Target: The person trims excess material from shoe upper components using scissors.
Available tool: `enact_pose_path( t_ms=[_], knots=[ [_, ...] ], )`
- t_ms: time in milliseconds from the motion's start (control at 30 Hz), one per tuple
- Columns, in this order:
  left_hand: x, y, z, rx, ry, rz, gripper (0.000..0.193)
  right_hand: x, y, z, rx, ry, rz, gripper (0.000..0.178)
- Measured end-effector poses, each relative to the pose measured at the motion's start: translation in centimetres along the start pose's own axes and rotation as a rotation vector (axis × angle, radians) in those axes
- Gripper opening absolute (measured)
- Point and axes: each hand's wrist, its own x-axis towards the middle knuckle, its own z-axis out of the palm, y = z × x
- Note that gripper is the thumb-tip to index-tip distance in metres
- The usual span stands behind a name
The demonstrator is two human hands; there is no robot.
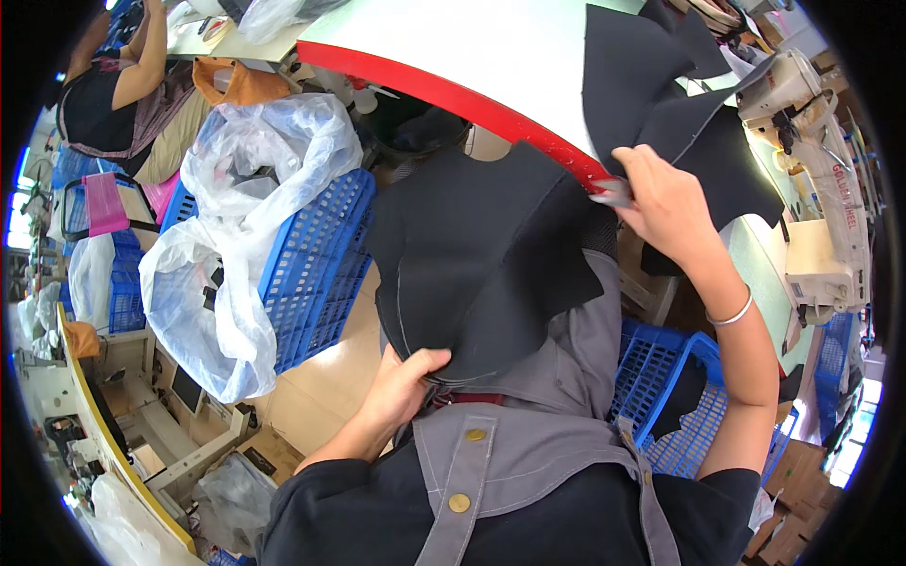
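Nearest the camera is the person's own grey apron (528, 462) with brass snaps, worn over a dark top. Just above it the left hand (408, 377) is closed on the lower edge of a large black fabric piece (481, 255), thumb on top and fingers curled under, so the piece hangs over the lap. The piece has scalloped, pointed edges and a faint stitched seam, and its upper part reaches up to the red edge (453, 94) of the white bench (472, 38). The right hand (661, 203), with a silver bangle (731, 313) on its wrist, is closed at the bench edge, pinching the upper right corner of the same piece together with a small grey tool whose kind cannot be told. Just beyond that hand more black cut pieces (661, 85) lie on the bench. To the right stands a cream sewing machine (812, 151). Lower right is a blue plastic crate (675, 396); to the left another blue crate (316, 264) holds a clear plastic bag (245, 226). Far upper left, another person (113, 85) sits at work.
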Motion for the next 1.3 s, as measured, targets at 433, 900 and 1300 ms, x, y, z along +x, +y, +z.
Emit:
enact_pose_path(
  t_ms=[433, 900, 1300],
  knots=[
    [0.3, -1.2, -0.7, 0.077, -0.191, 0.02, 0.035, 0.5, -15.4, -0.2, 0.477, 0.169, -0.353, 0.011],
    [0.6, -1.1, 0.7, 0.158, -0.057, 0.073, 0.031, -5.0, -17.9, -1.4, 0.481, 0.042, -0.075, 0.019],
    [-0.9, -2.1, -1.2, 0.314, -0.018, -0.066, 0.081, 3.6, -6.9, 0.8, 0.558, -0.195, 0.347, 0.028]
  ],
)
